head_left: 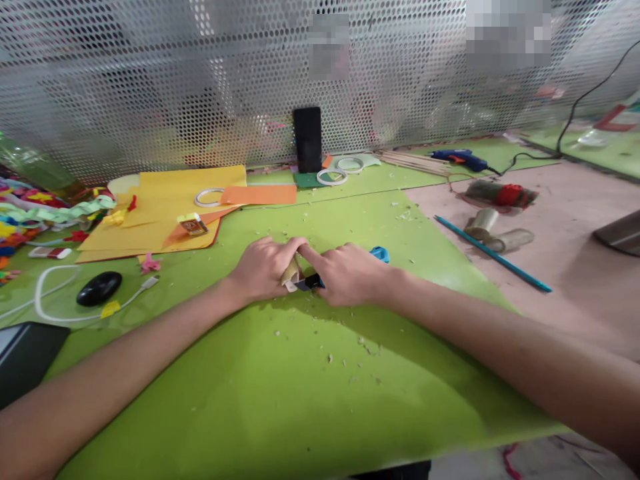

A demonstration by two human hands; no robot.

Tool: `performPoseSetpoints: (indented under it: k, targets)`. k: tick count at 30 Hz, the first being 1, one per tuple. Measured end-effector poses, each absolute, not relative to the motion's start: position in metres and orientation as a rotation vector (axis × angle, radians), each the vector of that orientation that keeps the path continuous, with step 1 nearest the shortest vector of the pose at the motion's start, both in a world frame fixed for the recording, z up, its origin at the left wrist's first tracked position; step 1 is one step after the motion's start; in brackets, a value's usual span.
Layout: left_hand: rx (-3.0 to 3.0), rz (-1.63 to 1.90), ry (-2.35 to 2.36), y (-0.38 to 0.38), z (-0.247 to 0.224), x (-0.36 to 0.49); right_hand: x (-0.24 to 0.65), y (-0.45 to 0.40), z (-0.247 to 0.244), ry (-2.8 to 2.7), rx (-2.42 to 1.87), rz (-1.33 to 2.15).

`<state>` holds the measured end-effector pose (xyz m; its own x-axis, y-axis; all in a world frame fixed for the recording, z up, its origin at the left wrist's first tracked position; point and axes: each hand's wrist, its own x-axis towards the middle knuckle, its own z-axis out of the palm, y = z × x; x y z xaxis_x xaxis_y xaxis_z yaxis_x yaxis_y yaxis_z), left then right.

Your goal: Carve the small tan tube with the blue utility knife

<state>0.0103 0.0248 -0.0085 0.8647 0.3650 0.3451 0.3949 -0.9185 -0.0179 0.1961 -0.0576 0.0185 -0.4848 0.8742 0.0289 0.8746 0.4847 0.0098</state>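
Across the green bench (215,400) from me, a black rectangular phone (307,140) stands upright before a silver perforated metal screen (250,80). To my left I see a glossy black oval object (99,289) near a white plug-ended cable (149,283), and beyond them an orange paper strip (260,195) overlapping yellow paper sheets (155,207). At my far right, a dark blue glue gun (463,159) lies beside thin pale wooden sticks (415,162).

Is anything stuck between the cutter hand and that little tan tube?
Nothing visible is in the way. The left hand holds the tan tube, and the blue cutter in the right hand has its blade close by it.
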Motion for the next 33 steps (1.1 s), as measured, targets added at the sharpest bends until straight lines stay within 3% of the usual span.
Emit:
performPoseSetpoints:
  k: [33]
  targets:
    - [-2.998, -0.427, -0.604, 0.024, -0.007, 0.01, 0.19, -0.051, 0.015, -2.686, -1.528, -0.051]
